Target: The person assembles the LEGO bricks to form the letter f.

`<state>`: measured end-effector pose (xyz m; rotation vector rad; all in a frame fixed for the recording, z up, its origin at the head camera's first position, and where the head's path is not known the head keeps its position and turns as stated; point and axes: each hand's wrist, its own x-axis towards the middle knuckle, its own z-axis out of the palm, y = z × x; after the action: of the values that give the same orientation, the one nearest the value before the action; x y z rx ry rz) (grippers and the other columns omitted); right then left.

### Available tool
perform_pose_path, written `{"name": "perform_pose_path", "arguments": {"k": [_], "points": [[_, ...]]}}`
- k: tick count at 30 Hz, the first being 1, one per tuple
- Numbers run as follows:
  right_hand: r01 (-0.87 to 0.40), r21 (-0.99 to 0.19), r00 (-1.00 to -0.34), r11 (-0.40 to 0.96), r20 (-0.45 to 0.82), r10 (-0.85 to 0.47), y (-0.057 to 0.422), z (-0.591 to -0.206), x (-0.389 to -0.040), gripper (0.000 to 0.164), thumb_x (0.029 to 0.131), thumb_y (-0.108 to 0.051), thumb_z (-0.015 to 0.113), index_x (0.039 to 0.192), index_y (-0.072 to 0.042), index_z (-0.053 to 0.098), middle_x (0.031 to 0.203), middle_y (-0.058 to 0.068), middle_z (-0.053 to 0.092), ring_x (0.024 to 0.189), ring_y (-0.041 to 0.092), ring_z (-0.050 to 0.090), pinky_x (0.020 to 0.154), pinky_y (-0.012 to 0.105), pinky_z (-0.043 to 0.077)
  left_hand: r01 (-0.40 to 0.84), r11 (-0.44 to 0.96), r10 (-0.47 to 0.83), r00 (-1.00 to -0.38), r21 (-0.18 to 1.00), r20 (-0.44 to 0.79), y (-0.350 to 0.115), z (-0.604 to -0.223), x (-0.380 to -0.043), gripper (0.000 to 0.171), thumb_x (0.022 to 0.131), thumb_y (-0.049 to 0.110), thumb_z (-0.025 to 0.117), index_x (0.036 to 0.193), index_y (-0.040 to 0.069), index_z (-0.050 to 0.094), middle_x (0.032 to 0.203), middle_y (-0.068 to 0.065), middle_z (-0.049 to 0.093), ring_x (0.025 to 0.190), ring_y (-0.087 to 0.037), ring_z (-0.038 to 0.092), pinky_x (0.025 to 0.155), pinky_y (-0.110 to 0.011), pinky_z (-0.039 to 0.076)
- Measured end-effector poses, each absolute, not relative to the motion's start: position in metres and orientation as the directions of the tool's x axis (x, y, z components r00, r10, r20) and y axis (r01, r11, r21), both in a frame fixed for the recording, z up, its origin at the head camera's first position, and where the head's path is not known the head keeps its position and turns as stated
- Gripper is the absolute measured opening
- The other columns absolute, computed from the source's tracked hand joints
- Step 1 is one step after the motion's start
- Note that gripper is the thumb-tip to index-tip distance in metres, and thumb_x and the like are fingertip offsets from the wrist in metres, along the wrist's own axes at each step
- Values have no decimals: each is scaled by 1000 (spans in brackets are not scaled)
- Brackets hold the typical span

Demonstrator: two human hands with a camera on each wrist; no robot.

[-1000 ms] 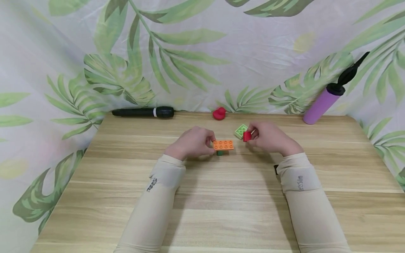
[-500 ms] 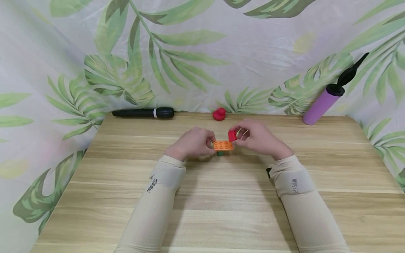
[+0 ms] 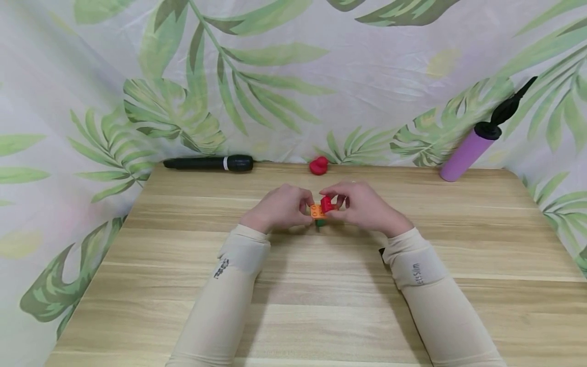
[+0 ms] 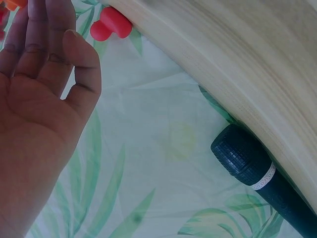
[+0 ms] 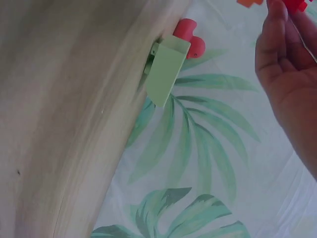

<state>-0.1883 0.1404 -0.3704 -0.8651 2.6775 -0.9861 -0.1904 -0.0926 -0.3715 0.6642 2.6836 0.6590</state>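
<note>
My left hand [image 3: 282, 206] pinches the left end of an orange toy building brick [image 3: 316, 211], which has a small dark green piece [image 3: 320, 223] beneath it. From the other side my right hand [image 3: 362, 206] pinches a small red toy brick [image 3: 326, 204] close over the orange brick's right part, covering some of its studs. The left wrist view catches only a corner of the orange brick [image 4: 16, 4] beyond the fingers. A light green brick [image 5: 166, 74] stands on the table in the right wrist view; in the head view the right hand hides it.
A red duck-like toy [image 3: 318, 165] sits at the wooden table's [image 3: 312, 306] back edge. A black microphone [image 3: 208, 163] lies back left, and a purple hand pump [image 3: 467, 153] with a black top leans at back right. Leaf-patterned cloth [image 3: 275, 76] hangs behind.
My right hand has carried the red brick leftward, from beside the light green brick to over the orange brick. My left hand has stayed in place, pinching the orange brick.
</note>
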Motion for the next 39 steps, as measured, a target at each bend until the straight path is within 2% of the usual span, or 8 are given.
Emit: {"name": "perform_pose_path", "arguments": {"k": [4, 9, 39], "points": [[-438, -630, -835, 641, 21, -550, 135, -371, -187, 32, 90, -23, 85, 117, -12, 74, 99, 0, 74, 88, 24, 65, 72, 33, 48, 368, 788, 502, -848, 494, -168, -93, -372, -191, 17, 89, 23, 80, 103, 17, 73, 79, 1, 65, 71, -15, 57, 67, -32, 46], [-450, -622, -827, 641, 18, -563, 131, -370, -185, 24, 91, -22, 83, 113, -14, 76, 105, -3, 76, 89, 18, 64, 78, 35, 49, 373, 788, 505, -846, 489, -169, -93, -373, -192, 18, 89, 23, 80, 104, 17, 73, 81, 2, 66, 72, -15, 58, 68, -32, 47], [-455, -617, -830, 642, 33, -556, 130, -376, -184, 34, 92, -24, 84, 122, -9, 78, 111, 3, 72, 95, 20, 62, 84, 36, 49, 370, 795, 499, -849, 480, -174, -92, -372, -190, 18, 90, 23, 80, 105, 17, 72, 83, 1, 67, 74, -16, 59, 68, -32, 49]]}}
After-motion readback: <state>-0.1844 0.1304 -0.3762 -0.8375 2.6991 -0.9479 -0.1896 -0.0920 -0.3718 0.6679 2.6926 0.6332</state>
